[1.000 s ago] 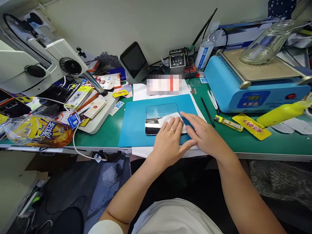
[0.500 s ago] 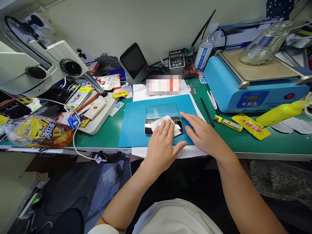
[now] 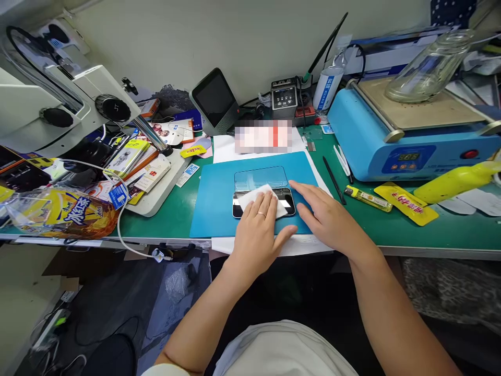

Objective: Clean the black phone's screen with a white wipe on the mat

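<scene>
A dark phone [image 3: 288,201] lies flat on a blue mat [image 3: 211,203] near the bench's front edge. My left hand [image 3: 256,235] lies flat on a white cloth [image 3: 249,198], pressing it onto the phone's left and middle part; a ring shows on one finger. Beside it, my right hand [image 3: 326,216] rests with fingers stretched out on the mat, its fingertips touching the phone's right end. A clear rounded sheet [image 3: 260,177] lies on the mat just behind the phone.
A microscope [image 3: 58,99] and cluttered packets fill the left. A blue heating machine [image 3: 407,146] with a glass jar [image 3: 428,68] stands right. A black stick [image 3: 333,180], a lighter [image 3: 368,198] and a yellow bottle [image 3: 457,180] lie near it. A small screen [image 3: 215,102] stands behind.
My left hand has slid the white cloth leftward along the phone, uncovering the phone's right end. My right hand has stayed nearly still.
</scene>
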Demonstrator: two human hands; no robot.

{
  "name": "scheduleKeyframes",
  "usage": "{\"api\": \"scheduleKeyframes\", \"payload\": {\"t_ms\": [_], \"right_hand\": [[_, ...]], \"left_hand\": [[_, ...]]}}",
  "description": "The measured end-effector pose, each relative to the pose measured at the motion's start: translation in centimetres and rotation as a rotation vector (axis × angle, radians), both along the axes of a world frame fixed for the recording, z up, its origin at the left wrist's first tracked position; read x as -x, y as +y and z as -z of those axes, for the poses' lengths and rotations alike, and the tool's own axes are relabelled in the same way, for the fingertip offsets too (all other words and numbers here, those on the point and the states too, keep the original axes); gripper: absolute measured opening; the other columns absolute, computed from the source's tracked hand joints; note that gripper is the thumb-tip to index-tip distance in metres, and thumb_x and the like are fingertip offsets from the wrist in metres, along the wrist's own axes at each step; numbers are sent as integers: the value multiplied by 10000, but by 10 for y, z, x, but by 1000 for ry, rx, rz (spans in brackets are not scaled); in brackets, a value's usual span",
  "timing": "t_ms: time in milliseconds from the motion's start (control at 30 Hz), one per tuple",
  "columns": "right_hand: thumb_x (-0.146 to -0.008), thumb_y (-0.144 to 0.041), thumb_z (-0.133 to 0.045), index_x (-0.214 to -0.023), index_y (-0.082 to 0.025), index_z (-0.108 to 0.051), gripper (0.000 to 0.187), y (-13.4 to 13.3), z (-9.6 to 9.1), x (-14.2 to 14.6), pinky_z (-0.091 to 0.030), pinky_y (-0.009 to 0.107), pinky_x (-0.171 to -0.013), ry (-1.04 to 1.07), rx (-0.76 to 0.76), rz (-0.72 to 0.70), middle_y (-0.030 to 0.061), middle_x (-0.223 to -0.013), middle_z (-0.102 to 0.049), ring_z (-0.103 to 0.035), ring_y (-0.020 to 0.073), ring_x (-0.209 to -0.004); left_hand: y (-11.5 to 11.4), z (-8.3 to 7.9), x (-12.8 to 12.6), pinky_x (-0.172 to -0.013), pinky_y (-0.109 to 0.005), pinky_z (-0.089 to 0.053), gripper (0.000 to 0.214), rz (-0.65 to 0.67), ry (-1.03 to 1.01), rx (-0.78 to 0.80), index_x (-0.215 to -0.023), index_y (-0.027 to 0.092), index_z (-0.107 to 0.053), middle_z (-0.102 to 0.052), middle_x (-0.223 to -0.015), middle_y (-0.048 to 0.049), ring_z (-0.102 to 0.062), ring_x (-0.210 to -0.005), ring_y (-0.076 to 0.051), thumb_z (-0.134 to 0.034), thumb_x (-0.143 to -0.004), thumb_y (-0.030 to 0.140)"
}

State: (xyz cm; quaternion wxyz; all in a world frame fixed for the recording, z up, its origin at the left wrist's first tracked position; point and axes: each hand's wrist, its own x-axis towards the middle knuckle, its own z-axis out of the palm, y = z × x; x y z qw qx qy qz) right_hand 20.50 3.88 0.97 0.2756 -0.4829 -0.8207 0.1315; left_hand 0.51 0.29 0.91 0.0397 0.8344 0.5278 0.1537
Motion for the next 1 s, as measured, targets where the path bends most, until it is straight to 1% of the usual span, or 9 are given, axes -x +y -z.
{"api": "scheduleKeyframes", "payload": {"t_ms": [100,300,367,500,600,700,800,933,1000], "right_hand": [[-1070,-272,-373,-1545,-131,-470,504,0,0,-1,-480,477,-1167,-4,1,-2,160,-1494,-613,-573,290,-1389],[-1069,-307,-382,-1606,-183,-382,551,0,0,-1,-484,510,-1161,-9,37,27,137,-1518,-598,-559,308,-1405],[-1064,-314,-394,-1631,-190,-328,584,-1,-1,-1,-507,522,-1137,-4,62,42,138,-1508,-608,-573,315,-1390],[-1056,-312,-406,-1645,-197,-287,611,-4,-4,0,-530,527,-1111,6,97,49,134,-1481,-630,-595,315,-1364],[-1060,-313,-394,-1646,-205,-281,607,-3,-4,0,-531,529,-1107,8,94,55,131,-1483,-628,-594,314,-1364],[-1061,-305,-379,-1643,-198,-289,598,-2,-1,0,-536,525,-1099,10,79,62,142,-1468,-635,-597,317,-1360],[-1057,-282,-370,-1634,-206,-306,586,0,1,0,-523,521,-1114,14,51,53,140,-1454,-646,-605,310,-1356],[-1061,-266,-339,-1612,-184,-343,557,2,3,0,-518,499,-1121,11,35,52,147,-1443,-653,-613,292,-1349],[-1060,-263,-336,-1595,-166,-372,544,3,3,0,-520,493,-1119,4,29,48,158,-1445,-651,-614,291,-1348]], "left_hand": [[-13,0,16,-1261,-503,-368,709,28,-6,26,-1592,92,-398,-385,-1674,-154,-342,-1572,-316,-374,-1086,587],[-2,-2,45,-1264,-540,-356,664,-90,-1,55,-1590,90,-397,-373,-1676,-178,-330,-1577,-324,-359,-1102,540],[-10,-1,47,-1266,-550,-346,678,-100,2,58,-1607,92,-362,-343,-1691,-176,-304,-1586,-332,-350,-1103,544],[-41,2,50,-1261,-574,-348,709,-95,2,55,-1654,131,-254,-303,-1711,-165,-286,-1592,-334,-389,-1093,542],[-45,0,51,-1259,-571,-354,691,-84,11,80,-1649,131,-271,-314,-1707,-164,-292,-1591,-325,-386,-1097,528],[-30,-4,42,-1265,-548,-350,708,-56,30,94,-1624,78,-327,-310,-1703,-176,-278,-1595,-326,-370,-1095,547],[-17,-6,20,-1267,-531,-348,785,6,41,71,-1601,26,-364,-304,-1699,-191,-268,-1595,-346,-370,-1077,610],[-15,-4,-13,-1260,-501,-366,829,78,15,32,-1592,42,-395,-348,-1684,-166,-302,-1584,-339,-347,-1057,674],[-17,-2,-22,-1266,-488,-361,838,86,13,22,-1597,38,-385,-349,-1686,-158,-304,-1585,-325,-323,-1059,678]]}}
